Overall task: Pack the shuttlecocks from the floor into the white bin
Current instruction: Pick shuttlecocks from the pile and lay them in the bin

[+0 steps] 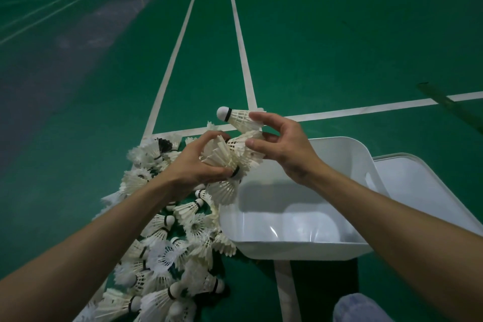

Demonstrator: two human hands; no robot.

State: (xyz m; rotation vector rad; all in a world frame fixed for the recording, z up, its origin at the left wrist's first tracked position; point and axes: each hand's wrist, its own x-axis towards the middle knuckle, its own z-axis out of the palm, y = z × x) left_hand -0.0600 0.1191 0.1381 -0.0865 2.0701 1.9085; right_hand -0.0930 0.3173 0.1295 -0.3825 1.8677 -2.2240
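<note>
Shuttlecocks (167, 256) lie heaped on the court floor (339, 47), touching the white bin's (300, 252) left wall. The left hand (193, 165) curls its fingers (206, 138) round a nested bunch (224, 157). The right hand (285, 146) pinches a single shuttlecock (235, 119) by the skirt, cork pointing left, axis roughly level. Both hover at the bin's far-left corner, its opening below and to the right, nearer the right hand. The bunch's count is hidden.
</note>
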